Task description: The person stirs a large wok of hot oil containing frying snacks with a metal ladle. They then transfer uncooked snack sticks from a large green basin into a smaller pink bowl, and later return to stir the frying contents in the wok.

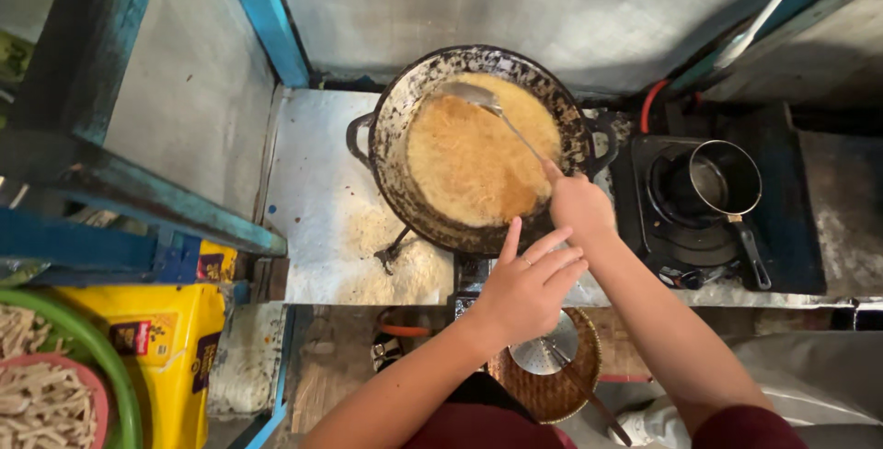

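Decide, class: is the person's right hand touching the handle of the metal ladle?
Touching. The head view shows the right hand closed around the end of the ladle handle, its bowl resting at the far side of the wok.

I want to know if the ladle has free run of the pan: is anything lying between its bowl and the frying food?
Nothing visible does. The right hand grips the ladle by its handle end, and the bowl sits at the far edge of the golden frying mass in the black pan. The left hand hovers open near the pan's near rim, off the ladle's path.
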